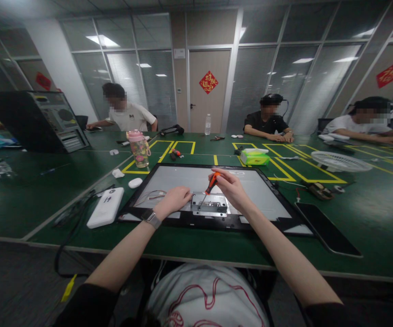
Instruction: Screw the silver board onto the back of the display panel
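Observation:
A flat screen panel with a black frame lies on the green table before me. Near its front edge sits a metal bracket with holes in it. My right hand grips an orange and black screwdriver, held at a slant with its tip down at the left part of the bracket. My left hand rests on the panel, its curled fingertips at the bracket's left end. I cannot make out whether anything small is between those fingers. Thin wires lie on the panel left of that hand.
Left of the panel lie a white power bank and a white oval case; a phone lies to the right. Farther off stand a pink-lidded bottle, a green tissue pack and a computer case. Several people sit across the table.

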Action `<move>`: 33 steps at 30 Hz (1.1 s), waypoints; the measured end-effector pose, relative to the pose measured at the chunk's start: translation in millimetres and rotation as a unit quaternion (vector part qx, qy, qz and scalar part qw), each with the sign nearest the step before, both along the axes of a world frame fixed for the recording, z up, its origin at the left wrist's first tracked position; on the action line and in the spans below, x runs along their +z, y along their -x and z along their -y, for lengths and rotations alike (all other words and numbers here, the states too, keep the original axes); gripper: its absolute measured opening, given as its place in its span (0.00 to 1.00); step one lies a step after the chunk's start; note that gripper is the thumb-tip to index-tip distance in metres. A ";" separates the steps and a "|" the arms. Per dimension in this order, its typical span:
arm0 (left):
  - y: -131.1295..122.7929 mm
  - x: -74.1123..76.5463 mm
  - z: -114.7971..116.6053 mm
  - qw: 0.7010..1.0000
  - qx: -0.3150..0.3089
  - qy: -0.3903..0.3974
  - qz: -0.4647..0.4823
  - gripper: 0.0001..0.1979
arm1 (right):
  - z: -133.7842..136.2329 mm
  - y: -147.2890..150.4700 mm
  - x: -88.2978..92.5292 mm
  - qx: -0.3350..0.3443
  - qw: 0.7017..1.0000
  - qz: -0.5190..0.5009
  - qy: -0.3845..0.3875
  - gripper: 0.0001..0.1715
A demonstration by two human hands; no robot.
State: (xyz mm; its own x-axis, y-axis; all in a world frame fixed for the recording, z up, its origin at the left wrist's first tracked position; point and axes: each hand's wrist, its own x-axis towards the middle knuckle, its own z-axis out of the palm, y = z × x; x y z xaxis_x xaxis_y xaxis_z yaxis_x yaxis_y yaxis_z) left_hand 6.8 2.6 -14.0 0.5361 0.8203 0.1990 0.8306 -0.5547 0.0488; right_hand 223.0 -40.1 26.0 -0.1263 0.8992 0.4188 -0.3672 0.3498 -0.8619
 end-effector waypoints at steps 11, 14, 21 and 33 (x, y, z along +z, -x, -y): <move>-0.6 1.3 1.0 1.000 0.002 0.007 0.005 0.16 | 1.1 1.1 -0.7 -0.005 1.000 -0.004 0.006 0.14; -0.4 0.9 1.0 1.000 -0.002 0.004 0.004 0.16 | 1.1 1.0 0.1 -0.004 1.000 -0.008 0.009 0.16; -0.9 1.6 1.9 1.000 -0.001 0.006 0.002 0.16 | -0.5 0.0 -2.3 -0.015 0.998 0.043 -0.033 0.18; 0.7 -0.9 -0.2 1.000 -0.010 -0.007 0.004 0.16 | 4.1 1.5 -1.3 0.026 0.999 0.037 -0.026 0.15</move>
State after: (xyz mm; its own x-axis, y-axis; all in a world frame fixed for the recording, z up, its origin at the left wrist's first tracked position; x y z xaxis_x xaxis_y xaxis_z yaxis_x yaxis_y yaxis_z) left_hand 6.1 2.7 -14.9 0.5509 0.8064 0.2150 0.8187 -0.5722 0.0485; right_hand 221.5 -44.2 24.6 -0.2052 0.8674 0.4534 -0.3230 0.3773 -0.8679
